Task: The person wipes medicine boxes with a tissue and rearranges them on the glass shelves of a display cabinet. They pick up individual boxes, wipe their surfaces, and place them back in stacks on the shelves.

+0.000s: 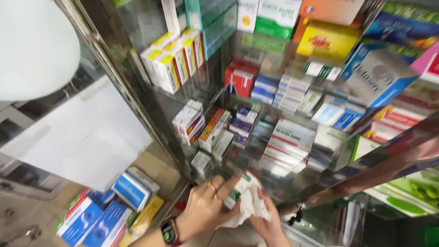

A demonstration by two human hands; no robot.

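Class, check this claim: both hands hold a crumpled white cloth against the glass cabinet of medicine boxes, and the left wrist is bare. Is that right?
Not quite. The left hand wears a dark smartwatch with a red strap on its wrist, so it is not bare. The head view shows this. The rest stands: with the right hand, it holds the crumpled white cloth against the glass cabinet of medicine boxes.

Boxes on cabinet shelves behind both hands; more boxes lower left, beside the left hand.

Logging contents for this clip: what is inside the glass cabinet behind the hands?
Inside the glass cabinet, stacked medicine boxes fill several shelves, white, red, blue and yellow. The left hand and right hand hold a white cloth, hiding the lowest shelf's front; reflections blur the right side.
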